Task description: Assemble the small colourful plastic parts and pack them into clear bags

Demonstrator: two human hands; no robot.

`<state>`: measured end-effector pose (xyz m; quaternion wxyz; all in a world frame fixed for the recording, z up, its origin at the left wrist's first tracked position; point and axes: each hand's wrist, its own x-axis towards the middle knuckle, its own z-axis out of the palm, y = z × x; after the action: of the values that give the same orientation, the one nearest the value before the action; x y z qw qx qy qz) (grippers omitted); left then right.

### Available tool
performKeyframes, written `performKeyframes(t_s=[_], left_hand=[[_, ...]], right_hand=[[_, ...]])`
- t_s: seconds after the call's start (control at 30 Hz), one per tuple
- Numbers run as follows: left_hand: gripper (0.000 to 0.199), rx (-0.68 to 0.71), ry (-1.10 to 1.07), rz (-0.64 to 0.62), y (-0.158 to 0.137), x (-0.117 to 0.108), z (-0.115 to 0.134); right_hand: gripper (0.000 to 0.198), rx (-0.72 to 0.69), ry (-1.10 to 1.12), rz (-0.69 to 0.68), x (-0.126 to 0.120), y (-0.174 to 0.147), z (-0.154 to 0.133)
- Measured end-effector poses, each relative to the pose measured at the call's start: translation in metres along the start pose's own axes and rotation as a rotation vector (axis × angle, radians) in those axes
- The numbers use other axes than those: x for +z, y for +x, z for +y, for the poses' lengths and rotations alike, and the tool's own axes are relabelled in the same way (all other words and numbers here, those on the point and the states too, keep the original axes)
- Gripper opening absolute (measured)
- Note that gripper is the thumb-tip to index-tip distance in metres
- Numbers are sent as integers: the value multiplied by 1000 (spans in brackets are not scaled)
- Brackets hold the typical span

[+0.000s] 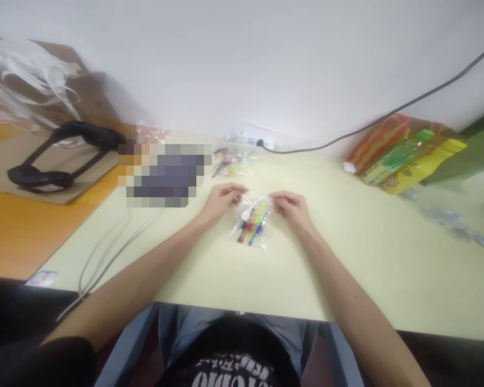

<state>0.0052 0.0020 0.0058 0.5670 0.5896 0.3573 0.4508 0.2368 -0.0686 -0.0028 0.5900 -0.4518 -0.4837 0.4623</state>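
Observation:
A small clear plastic bag lies on the pale yellow-green table in front of me. Small coloured plastic pieces show through it: red, blue, yellow, white and black, some of them long and thin. My left hand pinches the bag's upper left corner between thumb and fingers. At the upper right corner, my right hand grips the film the same way, its fingers curled. Behind the left hand lies another heap of clear bags with similar coloured pieces.
A blurred-out dark object lies left, with cables running to the front edge. Further left is a black frame-like device on cardboard. Bottles, a striped bag and crumpled plastic stand or lie right. A power strip is by the wall.

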Motion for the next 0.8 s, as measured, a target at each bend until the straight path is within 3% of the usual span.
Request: performKeyframes(t_s=[0.5,0.8], left_hand=[[9,-23,-81,-34,-1,0,3],[40,-36,-82,-3,1,1,0]], right_hand=[[17,-93,-109,-19,9,-5,-12],[17,-166,-174,-44,14,-9,-14]])
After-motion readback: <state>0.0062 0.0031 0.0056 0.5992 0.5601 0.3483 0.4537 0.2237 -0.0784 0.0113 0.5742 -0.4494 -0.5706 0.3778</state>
